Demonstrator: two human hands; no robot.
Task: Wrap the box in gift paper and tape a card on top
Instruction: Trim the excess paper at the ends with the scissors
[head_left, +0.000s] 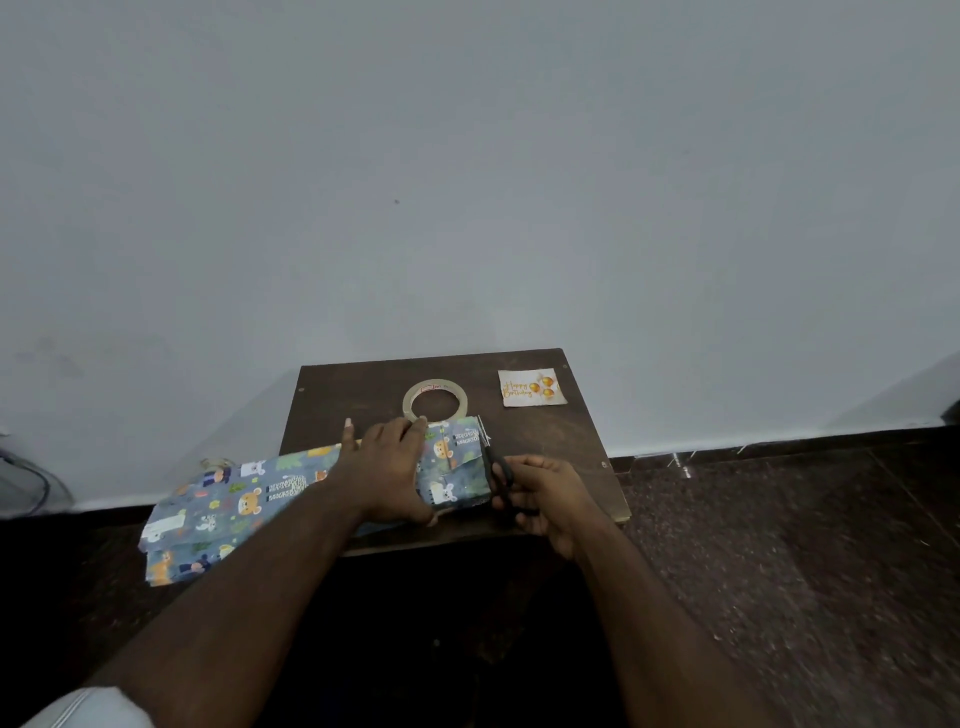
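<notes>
Right hand (545, 499), 5 o'clock on bench (363, 384): grip closed round black scissors (497, 470), blades at paper edge. Left hand (389, 467) presses flat, fingers spread, on gift paper (249, 499) covering box, bench centre. Tape roll (435, 400) 12 o'clock, card (532, 387) 1 o'clock. Advice: keep paper taut, cut straight, short snips.

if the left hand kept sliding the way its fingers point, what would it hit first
Probably the tape roll: the left hand lies on the wrapped box, fingers pointing away toward it. Depth is unclear.

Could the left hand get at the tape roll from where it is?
Probably yes. The left hand presses on the wrapped box, and the tape roll lies just beyond its fingers on the table, nothing between.
</notes>
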